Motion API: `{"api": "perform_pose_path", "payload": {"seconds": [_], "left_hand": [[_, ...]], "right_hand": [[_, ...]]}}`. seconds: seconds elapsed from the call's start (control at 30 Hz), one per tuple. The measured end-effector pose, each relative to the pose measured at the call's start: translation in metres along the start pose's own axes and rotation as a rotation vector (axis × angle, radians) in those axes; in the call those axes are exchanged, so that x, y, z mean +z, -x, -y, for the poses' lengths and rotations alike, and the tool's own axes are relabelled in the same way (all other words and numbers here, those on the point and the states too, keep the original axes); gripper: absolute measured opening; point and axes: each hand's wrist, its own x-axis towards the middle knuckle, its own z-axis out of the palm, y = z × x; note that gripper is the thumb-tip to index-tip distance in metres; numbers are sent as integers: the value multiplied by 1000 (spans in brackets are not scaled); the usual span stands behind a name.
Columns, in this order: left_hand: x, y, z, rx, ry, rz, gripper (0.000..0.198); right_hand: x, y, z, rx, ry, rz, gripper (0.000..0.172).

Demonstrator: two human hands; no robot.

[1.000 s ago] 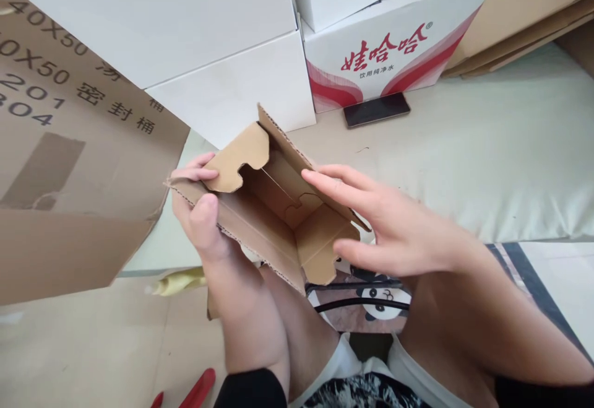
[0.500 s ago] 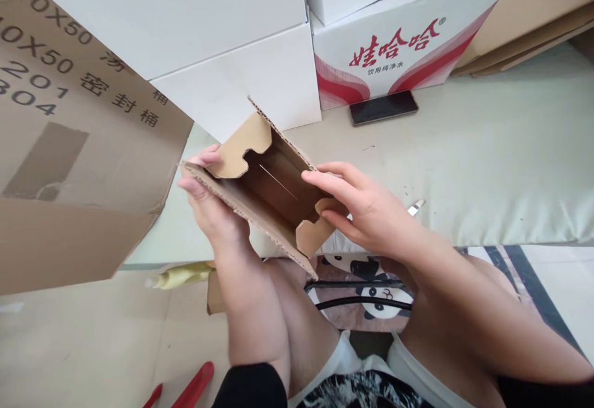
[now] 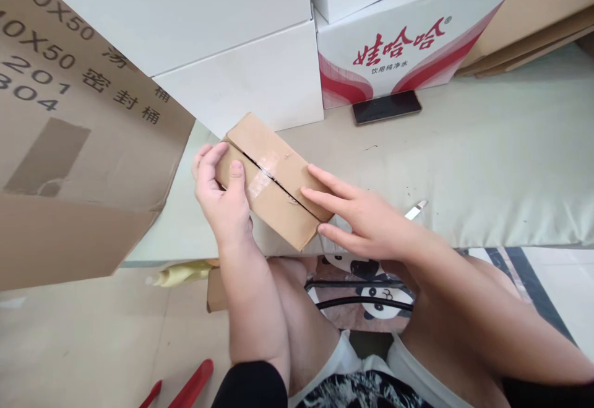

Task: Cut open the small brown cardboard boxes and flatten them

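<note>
1. Brown cardboard carton: its open inside faced up half a second ago; now a closed, taped face does.
2. Its long axis runs diagonally, upper left to lower right, over the pale cushion.
3. Left hand, half-curled, grips the upper-left end; right hand, fingers loosely spread, touches the lower-right.

a tape-patched brown cardboard box is folded closed, angled diagonally.

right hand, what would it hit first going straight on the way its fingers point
The small cardboard box, which the right hand seems to be touching. Beyond that, probably the left hand, though depth is unclear.
</note>
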Motion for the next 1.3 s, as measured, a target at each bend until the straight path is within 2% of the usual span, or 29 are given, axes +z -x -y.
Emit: {"api": "perform_pose_path", "payload": {"seconds": [0.13,0.3,0.47,0.6,0.67,0.73,0.83,0.9,0.97,1.13,1.3], "left_hand": [[-3,-4,6,-62,-39,23,32],[-4,8,-4,-108,-168,197,31],[4,28,-26,-193,-241,320,56],[4,27,-16,-245,-199,330,65],[1,21,-2,-292,-107,346,64],[-1,15,12,-392,14,353,68],[-2,10,24,-494,138,353,79],[-1,10,25,-494,160,355,83],[-1,11,23,-485,164,366,83],[-2,13,19,-472,179,444,83],[3,16,19,-501,280,427,79]], "right_hand": [[8,-2,-4,-27,48,-34,50],[13,-3,-2,-37,119,-75,47],[15,-5,6,-27,125,-16,55],[15,-3,-3,-16,-74,-33,58],[15,-3,-12,78,-214,-72,63],[17,-4,-22,259,-314,-66,70],[18,-8,-30,573,-362,68,71],[19,-11,-32,672,-385,152,70],[21,-12,-33,692,-442,173,70],[26,-10,-39,642,-667,105,76],[27,-8,-45,524,-683,-190,79]]}}
